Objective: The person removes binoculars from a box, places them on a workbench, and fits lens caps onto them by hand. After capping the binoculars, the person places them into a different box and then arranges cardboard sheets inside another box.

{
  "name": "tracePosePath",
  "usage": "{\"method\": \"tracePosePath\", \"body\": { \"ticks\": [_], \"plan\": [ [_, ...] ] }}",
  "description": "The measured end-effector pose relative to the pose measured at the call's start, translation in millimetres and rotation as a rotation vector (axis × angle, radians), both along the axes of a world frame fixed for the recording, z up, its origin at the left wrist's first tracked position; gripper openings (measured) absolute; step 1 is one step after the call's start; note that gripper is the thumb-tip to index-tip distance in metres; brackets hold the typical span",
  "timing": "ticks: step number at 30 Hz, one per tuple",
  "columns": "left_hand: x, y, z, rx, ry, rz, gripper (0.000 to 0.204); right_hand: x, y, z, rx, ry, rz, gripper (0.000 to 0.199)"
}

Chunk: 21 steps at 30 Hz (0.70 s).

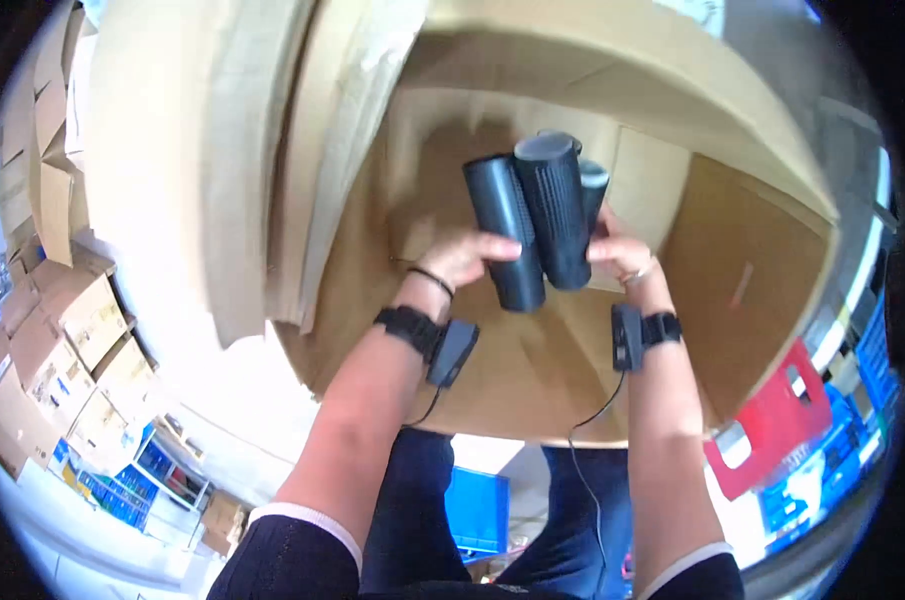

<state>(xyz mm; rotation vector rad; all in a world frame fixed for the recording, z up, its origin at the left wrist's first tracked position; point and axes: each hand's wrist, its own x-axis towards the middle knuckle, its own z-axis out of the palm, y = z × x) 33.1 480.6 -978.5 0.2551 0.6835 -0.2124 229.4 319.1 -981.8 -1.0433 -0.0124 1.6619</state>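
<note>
Grip closed from both sides, a person's left hand (pixel 462 258) and right hand (pixel 620 250) hold a bunch of at least three black cylinders (pixel 552 205) between them, at the mouth of an open cardboard box (pixel 757 265). Fine ridges texture the middle cylinder; the left one, slightly tilted, shows a smoother side. Pale round ends top the middle and right ones. Broad cardboard flaps (pixel 247 170) rise at left, beyond them stacked cartons (pixel 92 315); a red panel (pixel 772 430) with cut-outs stands at right.
</note>
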Motion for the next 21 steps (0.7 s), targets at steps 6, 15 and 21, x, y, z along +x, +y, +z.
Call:
{"method": "tracePosePath", "body": {
  "ticks": [6, 15, 21],
  "plan": [
    [10.5, 54.3, 144.9, 0.101, -0.107, -0.101, 0.078, 2.7, 39.8, 121.5, 0.07, 0.0, -0.078, 0.121],
    [8.5, -62.6, 241.8, 0.11, -0.296, -0.557, 0.069, -102.6, -142.5, 208.5, 0.151, 0.047, -0.485, 0.137],
    [21.1, -229.2, 245.8, 0.02, -0.384, -0.934, 0.068, -189.2, -321.6, 255.2, 0.147, -0.023, -0.911, 0.124]
  ]
}}
